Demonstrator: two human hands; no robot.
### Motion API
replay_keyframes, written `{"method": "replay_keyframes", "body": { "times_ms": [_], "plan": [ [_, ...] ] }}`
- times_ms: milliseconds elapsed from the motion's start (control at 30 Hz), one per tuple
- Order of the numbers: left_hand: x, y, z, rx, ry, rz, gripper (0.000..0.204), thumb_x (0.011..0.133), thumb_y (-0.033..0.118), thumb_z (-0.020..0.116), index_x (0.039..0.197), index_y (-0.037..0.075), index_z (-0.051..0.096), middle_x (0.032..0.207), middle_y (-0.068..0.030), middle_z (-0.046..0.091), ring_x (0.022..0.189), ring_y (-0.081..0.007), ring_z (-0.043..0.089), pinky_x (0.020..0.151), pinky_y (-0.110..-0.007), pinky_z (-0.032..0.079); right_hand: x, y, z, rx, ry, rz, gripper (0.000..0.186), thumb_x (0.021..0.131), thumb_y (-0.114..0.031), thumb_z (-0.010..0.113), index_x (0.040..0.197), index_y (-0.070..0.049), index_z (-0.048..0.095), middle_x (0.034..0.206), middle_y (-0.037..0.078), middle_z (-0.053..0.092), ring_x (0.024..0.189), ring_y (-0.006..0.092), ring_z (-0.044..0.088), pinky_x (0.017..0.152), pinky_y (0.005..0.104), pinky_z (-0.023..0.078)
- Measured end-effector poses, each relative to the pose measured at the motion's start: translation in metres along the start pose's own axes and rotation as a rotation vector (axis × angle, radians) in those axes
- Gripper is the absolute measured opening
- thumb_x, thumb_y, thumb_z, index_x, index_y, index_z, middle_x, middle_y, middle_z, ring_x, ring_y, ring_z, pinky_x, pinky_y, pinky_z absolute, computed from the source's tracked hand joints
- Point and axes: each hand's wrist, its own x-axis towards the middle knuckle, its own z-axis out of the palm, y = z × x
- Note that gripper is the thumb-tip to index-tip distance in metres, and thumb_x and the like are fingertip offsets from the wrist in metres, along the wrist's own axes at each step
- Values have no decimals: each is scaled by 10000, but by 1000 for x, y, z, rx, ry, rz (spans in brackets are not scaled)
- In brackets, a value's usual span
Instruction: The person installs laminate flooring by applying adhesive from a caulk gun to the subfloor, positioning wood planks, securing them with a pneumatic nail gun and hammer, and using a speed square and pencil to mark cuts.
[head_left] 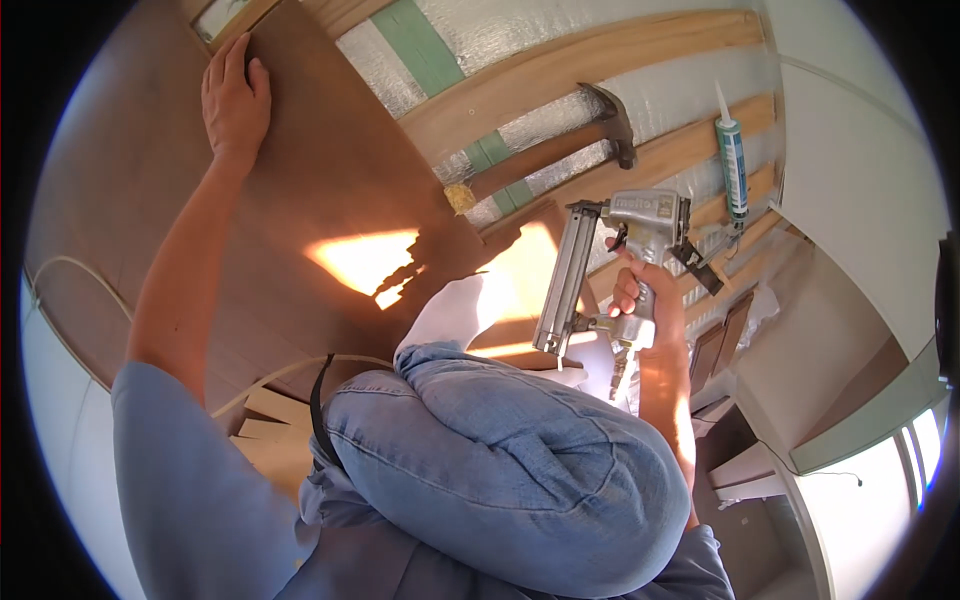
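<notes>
- Just the head view on my remote feed: I've got a big brown panel [275,230] on the left, lying partly over wooden battens [590,60] with silvery foil [490,30] between them.
- Left hand [238,105] is open, laid on the panel near its far edge with the fingers stretched out. It isn't gripping anything.
- Right hand [660,288] is wrapped around the handle of a metal nail gun [648,212], right of the panel and just past the bent knee. Looks like a finger's near the trigger, but I can't tell if it's pressed.
- My read on the step: panel being steadied with the nailer at the ready. I can't make out any fasteners in the panel from here.
- A nailing move from here would, I reckon, call for keeping that left palm out of the line of fire, lining the nose up over a batten, and pressing it square before pulling.
- Watch the hammer [560,150] lying across the battens by the panel's corner, and the pale hose [300,366] beside the leg; it could snag.
</notes>
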Motion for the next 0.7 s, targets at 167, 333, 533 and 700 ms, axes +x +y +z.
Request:
{"method": "replay_keyframes", "body": {
  "times_ms": [167, 333, 533, 700],
  "plan": [
    [5, 3, -6, 23, -38, 27, 410, 1066, 244, 523, 1444, 100, 591, 1464, -118, 571, 1377, -342, 496, 1161, -466, 406, 9, 26, -12, 312, 15, 18, 401, 972, -151, 554, 1318, 52, 551, 686, -21, 435, 577, 119, 468, 610, 331, 488],
    [2, -4, -6, 58, -88, 30, 420, 1070, 244, 508, 1456, 93, 578, 1464, -133, 562, 1380, -351, 488, 1163, -478, 398, 11, 34, -7, 356, 20, 82, 386, 992, -148, 527, 1332, 33, 537, 653, -46, 431, 529, 82, 447, 566, 301, 506],
    [9, -6, -7, 70, -117, 47, 432, 1068, 237, 502, 1466, 80, 560, 1469, -150, 542, 1382, -373, 474, 1165, -498, 379, 2, 18, -7, 354, 25, 100, 309, 961, -138, 559, 1211, 32, 618, 684, -18, 456, 584, 121, 491, 614, 329, 499],
    [7, 2, -10, 77, -136, 74, 435, 1065, 229, 497, 1463, 64, 557, 1462, -169, 539, 1370, -388, 477, 1155, -504, 385, 1, 13, -4, 382, 83, 168, 285, 962, -115, 554, 1207, 28, 588, 655, -38, 449, 538, 93, 463, 599, 309, 507]
  ]
}}
